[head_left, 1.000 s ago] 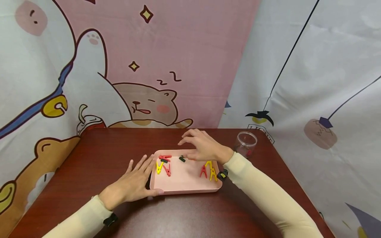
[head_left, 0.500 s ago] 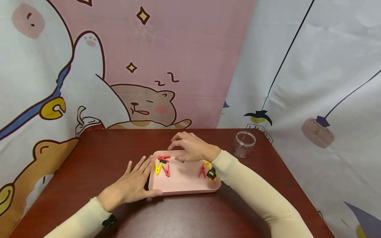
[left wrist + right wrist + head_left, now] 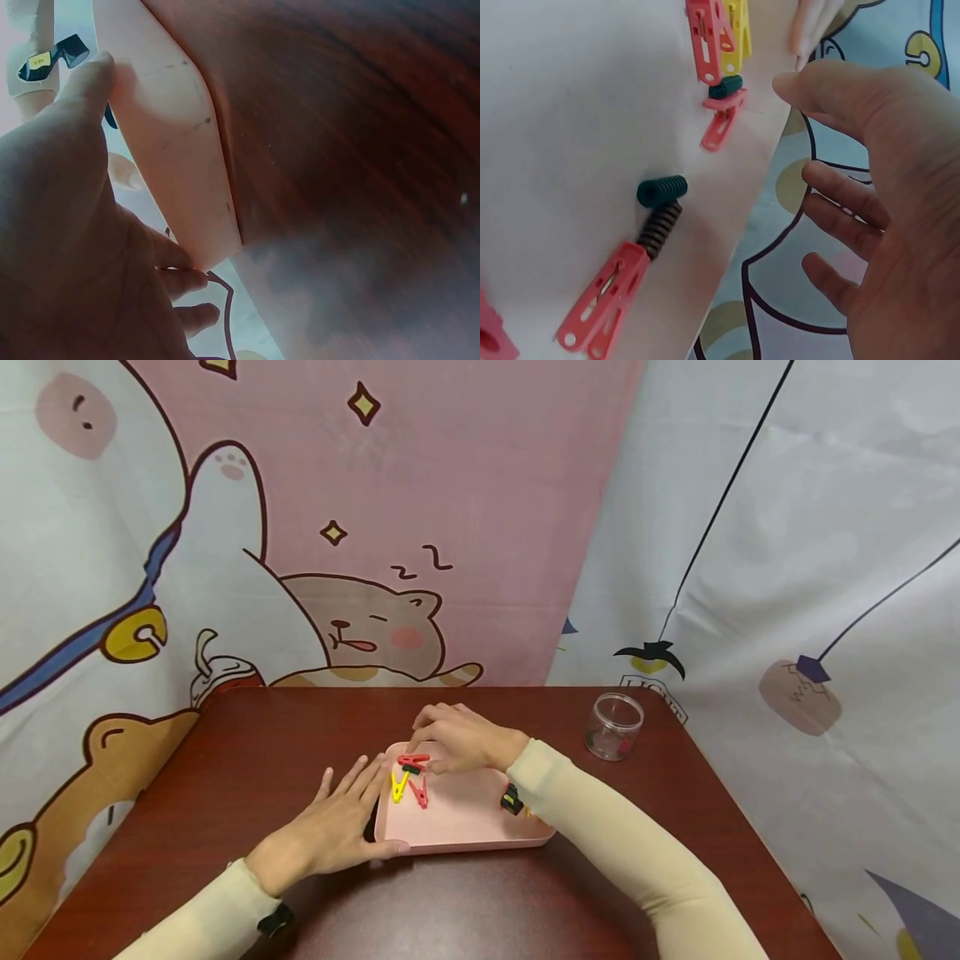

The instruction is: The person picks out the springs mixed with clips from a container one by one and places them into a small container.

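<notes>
My left hand (image 3: 330, 827) rests along the left side of the pink tray (image 3: 468, 820), fingers spread and thumb at its near rim. Over the tray's far left part hovers my right hand (image 3: 467, 741), thumb and fingers apart and holding nothing. Close to its fingertips, a red clothespin (image 3: 413, 760) lies beside a dark green coil (image 3: 411, 769). A yellow clothespin (image 3: 399, 788) and another red clothespin (image 3: 420, 792) lie just nearer. The right wrist view shows a second green coil (image 3: 662, 190) touching a brown coil (image 3: 659, 229), with a red clothespin (image 3: 606, 298) at its end.
A clear round jar (image 3: 615, 727) with a bit of red inside stands at the back right of the dark wooden table (image 3: 480, 902). Behind the table hangs a printed cloth (image 3: 487, 510). My right forearm hides the tray's right part.
My right hand has moved left across the tray to the clothespins at its left end, its forearm now covering those on the right. The left hand has stayed in place.
</notes>
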A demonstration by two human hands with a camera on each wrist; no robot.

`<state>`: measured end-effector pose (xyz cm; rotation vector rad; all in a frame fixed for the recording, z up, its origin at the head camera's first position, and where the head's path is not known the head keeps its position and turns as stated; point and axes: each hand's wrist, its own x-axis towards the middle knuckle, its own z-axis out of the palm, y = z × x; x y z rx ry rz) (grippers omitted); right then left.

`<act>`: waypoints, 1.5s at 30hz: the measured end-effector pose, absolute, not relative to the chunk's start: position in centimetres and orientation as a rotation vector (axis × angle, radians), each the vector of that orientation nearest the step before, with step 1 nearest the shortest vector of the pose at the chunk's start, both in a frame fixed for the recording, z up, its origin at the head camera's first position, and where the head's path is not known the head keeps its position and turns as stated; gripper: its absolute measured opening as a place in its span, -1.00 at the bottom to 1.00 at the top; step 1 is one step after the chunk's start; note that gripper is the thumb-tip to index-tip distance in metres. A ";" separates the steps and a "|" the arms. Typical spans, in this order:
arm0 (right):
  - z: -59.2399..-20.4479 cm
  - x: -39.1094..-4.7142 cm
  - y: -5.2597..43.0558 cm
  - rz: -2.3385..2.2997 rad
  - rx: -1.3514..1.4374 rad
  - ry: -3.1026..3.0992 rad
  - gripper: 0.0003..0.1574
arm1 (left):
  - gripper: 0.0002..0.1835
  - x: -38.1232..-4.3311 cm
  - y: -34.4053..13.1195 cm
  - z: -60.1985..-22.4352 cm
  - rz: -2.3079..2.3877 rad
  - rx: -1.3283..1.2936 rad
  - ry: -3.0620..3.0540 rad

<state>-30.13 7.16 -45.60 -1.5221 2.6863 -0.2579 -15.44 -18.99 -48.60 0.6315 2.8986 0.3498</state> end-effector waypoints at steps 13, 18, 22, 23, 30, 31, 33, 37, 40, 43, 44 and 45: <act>-46.8 -30.1 4.9 -0.092 -1.520 2.655 -0.50 | 0.52 -15.4 -19.0 -48.7 0.382 0.645 2.894; -47.0 -30.0 4.5 -0.037 -1.510 2.655 -0.48 | 0.51 -15.4 -19.0 -48.8 0.382 0.647 2.900; -47.1 -30.1 4.3 0.018 -1.512 2.669 -0.48 | 0.51 -15.4 -19.0 -48.8 0.384 0.646 2.907; -47.1 -30.1 4.3 0.028 -1.514 2.672 -0.49 | 0.51 -15.4 -19.0 -48.8 0.384 0.645 2.908; -47.2 -30.1 4.1 0.041 -1.506 2.692 -0.56 | 0.51 -15.4 -19.1 -48.8 0.386 0.637 2.908; -47.2 -30.1 4.1 0.041 -1.503 2.695 -0.57 | 0.51 -15.4 -19.1 -48.8 0.387 0.637 2.907; -47.2 -30.0 4.1 0.036 -1.498 2.696 -0.58 | 0.51 -15.4 -19.1 -48.7 0.388 0.636 2.906; -47.4 -30.0 4.1 0.038 -1.482 2.707 -0.60 | 0.51 -15.3 -19.1 -48.7 0.388 0.636 2.903; -47.5 -30.1 4.1 0.047 -1.470 2.722 -0.63 | 0.51 -15.3 -19.1 -48.7 0.390 0.635 2.902; -47.5 -30.0 4.2 0.052 -1.461 2.727 -0.68 | 0.50 -15.3 -19.1 -48.7 0.391 0.636 2.905; -47.5 -30.0 4.3 0.050 -1.458 2.726 -0.69 | 0.50 -15.3 -19.1 -48.7 0.390 0.637 2.907; -47.5 -30.0 4.4 0.048 -1.455 2.724 -0.70 | 0.50 -15.3 -19.1 -48.7 0.389 0.638 2.909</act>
